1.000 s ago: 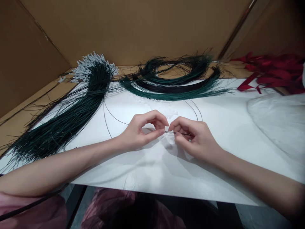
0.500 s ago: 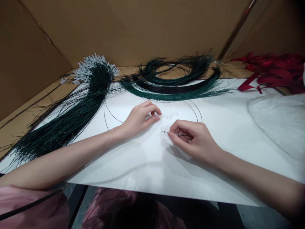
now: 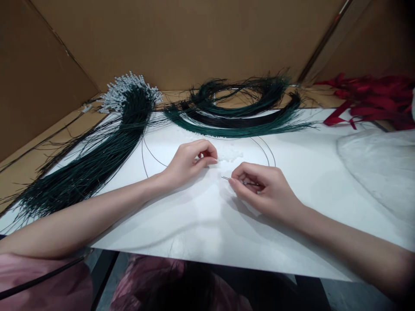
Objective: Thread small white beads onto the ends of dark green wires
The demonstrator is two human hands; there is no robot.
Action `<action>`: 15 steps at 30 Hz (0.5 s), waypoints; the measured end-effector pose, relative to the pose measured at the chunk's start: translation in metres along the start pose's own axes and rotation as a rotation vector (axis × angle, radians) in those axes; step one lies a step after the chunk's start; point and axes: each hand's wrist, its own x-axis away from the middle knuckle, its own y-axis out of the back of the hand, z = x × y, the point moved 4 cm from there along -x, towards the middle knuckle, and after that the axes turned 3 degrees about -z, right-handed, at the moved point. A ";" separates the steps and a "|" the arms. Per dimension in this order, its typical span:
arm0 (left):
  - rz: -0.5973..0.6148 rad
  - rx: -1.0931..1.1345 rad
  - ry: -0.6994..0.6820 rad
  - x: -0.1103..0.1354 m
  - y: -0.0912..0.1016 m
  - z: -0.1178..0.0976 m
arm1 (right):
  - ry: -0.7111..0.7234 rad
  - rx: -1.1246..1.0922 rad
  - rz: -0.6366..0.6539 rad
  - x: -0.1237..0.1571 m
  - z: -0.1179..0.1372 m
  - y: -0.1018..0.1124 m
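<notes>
My left hand [image 3: 189,162] rests on the white sheet [image 3: 201,216] with thumb and forefinger pinched at the edge of a small heap of tiny white beads [image 3: 231,154]; what the pinch holds is too small to make out. My right hand [image 3: 262,190] lies a little nearer to me, fingers closed on a thin dark wire [image 3: 227,178] whose tip sticks out to the left. The wire's long loop [image 3: 264,149] curves round behind both hands.
A long bundle of dark green wires with white bead tips [image 3: 106,138] lies at the left. A coiled bundle of green wires [image 3: 240,112] sits at the back. Red ribbons [image 3: 369,101] lie at the far right, cardboard walls [image 3: 181,39] behind.
My left hand left the wire tip and moved back and left to the bead heap, where it now pinches. My right hand has stayed put, still holding the wire.
</notes>
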 end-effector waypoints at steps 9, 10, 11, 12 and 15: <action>0.065 0.446 0.024 0.016 -0.006 -0.019 | -0.028 -0.067 -0.013 -0.001 0.001 0.002; 0.062 0.473 0.039 0.016 -0.007 -0.019 | -0.030 -0.070 -0.015 0.000 0.001 0.002; 0.059 0.491 0.056 0.015 -0.008 -0.018 | -0.034 -0.072 -0.013 0.000 0.001 0.002; 0.058 0.503 0.075 0.015 -0.008 -0.017 | -0.036 -0.072 -0.014 0.000 0.000 0.002; 0.068 0.511 0.124 0.014 -0.008 -0.015 | -0.033 -0.055 -0.022 0.001 -0.001 0.002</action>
